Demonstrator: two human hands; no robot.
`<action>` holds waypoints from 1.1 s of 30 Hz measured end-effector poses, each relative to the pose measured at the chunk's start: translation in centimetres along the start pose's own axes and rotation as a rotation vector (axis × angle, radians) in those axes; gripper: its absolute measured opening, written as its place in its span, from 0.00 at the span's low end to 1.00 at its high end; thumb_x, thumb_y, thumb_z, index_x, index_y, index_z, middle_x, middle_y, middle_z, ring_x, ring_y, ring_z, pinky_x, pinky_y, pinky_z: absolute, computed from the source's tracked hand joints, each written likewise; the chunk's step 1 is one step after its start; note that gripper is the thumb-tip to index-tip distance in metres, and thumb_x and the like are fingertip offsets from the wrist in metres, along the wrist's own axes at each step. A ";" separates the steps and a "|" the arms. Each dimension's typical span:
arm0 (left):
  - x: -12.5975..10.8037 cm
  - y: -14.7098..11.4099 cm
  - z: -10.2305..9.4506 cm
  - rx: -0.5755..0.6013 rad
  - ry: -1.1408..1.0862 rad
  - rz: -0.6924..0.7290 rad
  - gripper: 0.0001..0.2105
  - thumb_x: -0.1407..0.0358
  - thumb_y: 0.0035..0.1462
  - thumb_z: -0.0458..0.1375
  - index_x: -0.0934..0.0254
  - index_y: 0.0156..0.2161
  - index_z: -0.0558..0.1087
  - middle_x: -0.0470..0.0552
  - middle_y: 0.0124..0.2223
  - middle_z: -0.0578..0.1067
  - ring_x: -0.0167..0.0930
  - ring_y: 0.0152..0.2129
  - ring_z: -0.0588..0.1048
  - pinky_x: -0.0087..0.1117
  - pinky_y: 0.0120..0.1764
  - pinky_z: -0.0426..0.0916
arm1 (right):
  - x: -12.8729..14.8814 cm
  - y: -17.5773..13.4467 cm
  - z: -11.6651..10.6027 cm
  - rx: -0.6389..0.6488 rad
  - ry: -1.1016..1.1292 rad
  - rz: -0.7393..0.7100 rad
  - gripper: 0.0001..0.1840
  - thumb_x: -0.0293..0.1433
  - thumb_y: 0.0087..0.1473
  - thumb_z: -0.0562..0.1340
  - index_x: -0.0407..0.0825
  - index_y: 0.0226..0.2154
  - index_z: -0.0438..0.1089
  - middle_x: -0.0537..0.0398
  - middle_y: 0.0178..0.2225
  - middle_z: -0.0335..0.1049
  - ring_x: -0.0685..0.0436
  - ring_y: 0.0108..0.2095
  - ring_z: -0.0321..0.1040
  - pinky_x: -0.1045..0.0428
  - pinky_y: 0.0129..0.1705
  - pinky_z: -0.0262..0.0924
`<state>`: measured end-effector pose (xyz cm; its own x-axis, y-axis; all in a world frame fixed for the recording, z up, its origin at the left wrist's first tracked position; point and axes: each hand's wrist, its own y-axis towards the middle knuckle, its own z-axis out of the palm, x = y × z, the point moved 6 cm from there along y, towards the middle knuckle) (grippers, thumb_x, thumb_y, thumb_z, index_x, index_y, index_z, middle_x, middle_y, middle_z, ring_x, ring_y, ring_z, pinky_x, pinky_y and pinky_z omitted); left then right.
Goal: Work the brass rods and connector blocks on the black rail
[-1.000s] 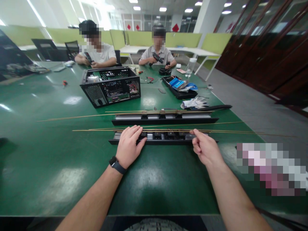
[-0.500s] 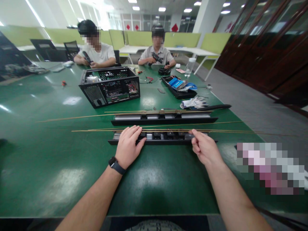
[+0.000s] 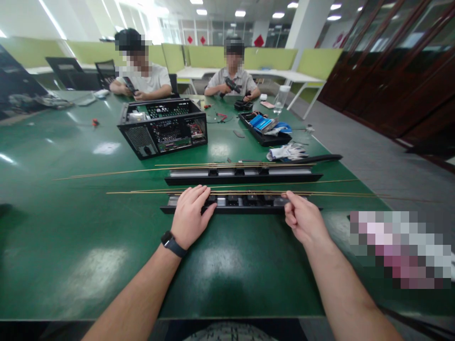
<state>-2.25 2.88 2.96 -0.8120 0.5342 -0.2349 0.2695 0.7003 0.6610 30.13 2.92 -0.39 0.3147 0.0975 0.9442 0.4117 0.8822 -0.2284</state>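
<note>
Two long black rails with grey inserts lie across the table, one behind the other. My left hand is wrapped over the left part of the near black rail, fingers on its far side and thumb toward me. Several thin brass-coloured rods run lengthwise along this rail and stick out past both ends. At the rail's right part, my right hand is closed, its index finger and thumb pinching at the rods. Behind lies the far black rail, with more brass rods along it.
An open black computer case stands at the back left. Toward the back right are a black tray with blue parts, white gloves and a bottle. Two people sit across the green table, holding dark tools.
</note>
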 end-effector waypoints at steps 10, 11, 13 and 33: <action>0.0 0.0 0.0 0.001 0.001 -0.003 0.19 0.60 0.66 0.60 0.60 0.60 0.73 0.58 0.58 0.78 0.43 0.58 0.75 0.52 0.63 0.66 | -0.1 0.0 0.3 0.055 -0.053 0.031 0.25 0.46 0.43 0.77 0.45 0.36 0.75 0.63 0.16 0.66 0.58 0.09 0.48 0.61 0.08 0.39; 0.0 0.0 0.0 0.001 0.001 -0.003 0.19 0.60 0.66 0.60 0.60 0.60 0.73 0.58 0.58 0.78 0.43 0.58 0.75 0.52 0.63 0.66 | -0.1 0.0 0.3 0.062 -0.057 0.031 0.25 0.46 0.43 0.77 0.45 0.36 0.75 0.63 0.16 0.66 0.58 0.09 0.48 0.61 0.08 0.39; 0.0 0.0 0.0 0.001 0.001 -0.004 0.19 0.60 0.66 0.60 0.61 0.60 0.73 0.58 0.59 0.78 0.43 0.58 0.75 0.51 0.63 0.66 | -0.1 0.0 0.4 0.068 -0.058 0.033 0.25 0.46 0.43 0.77 0.45 0.35 0.75 0.63 0.16 0.66 0.58 0.10 0.48 0.61 0.09 0.39; 0.1 0.0 0.0 0.015 0.005 -0.013 0.19 0.59 0.66 0.60 0.61 0.60 0.73 0.58 0.59 0.78 0.42 0.59 0.74 0.50 0.64 0.65 | 0.1 -0.1 0.1 0.016 -0.023 0.007 0.21 0.44 0.46 0.76 0.46 0.34 0.74 0.63 0.16 0.65 0.57 0.10 0.49 0.60 0.08 0.40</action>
<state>-2.31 2.91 2.94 -0.8180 0.5227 -0.2401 0.2663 0.7141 0.6474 30.03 2.85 -0.21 0.2980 0.1139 0.9477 0.3963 0.8885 -0.2314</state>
